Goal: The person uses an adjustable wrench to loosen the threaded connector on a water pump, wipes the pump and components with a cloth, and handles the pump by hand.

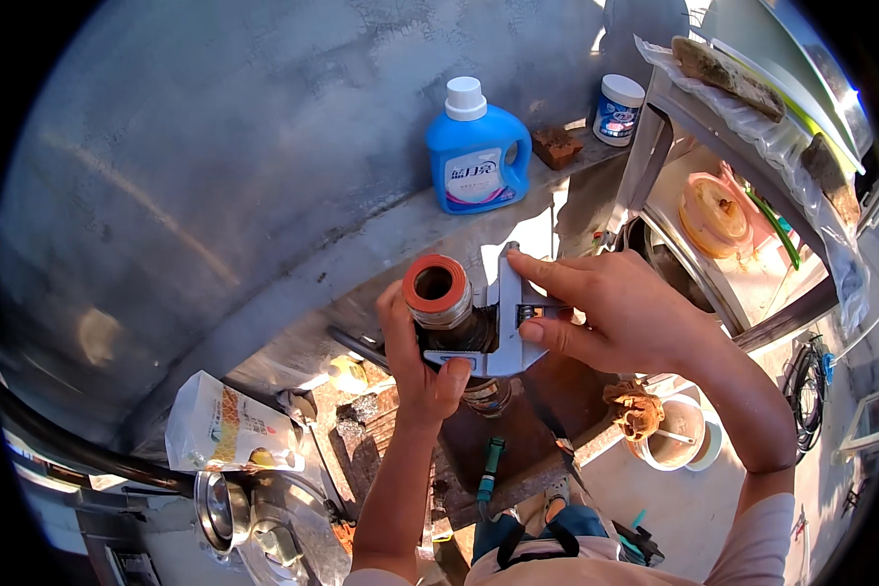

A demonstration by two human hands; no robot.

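Observation:
A dark metal pipe fitting (456, 335) points up toward me, with an orange-red ring washer (434, 281) on its open end and whitish tape wound below the ring. My left hand (415, 366) is closed around the fitting's left side, its thumb against the lower jaw of a silver adjustable wrench (508, 317). The wrench's jaws lie around the fitting's right and near sides. My right hand (620, 308) grips the wrench head, index finger along the upper jaw tip and thumb at the adjusting screw. Where the wrench handle runs is hidden.
A blue detergent bottle (474, 156) and a white-lidded tub (618, 109) stand on the ledge along the grey wall. A metal-framed shelf (689, 137) rises at right. Below are a green hose connector (491, 469), a white bucket (676, 430), a printed bag (234, 430) and metal pots (223, 510).

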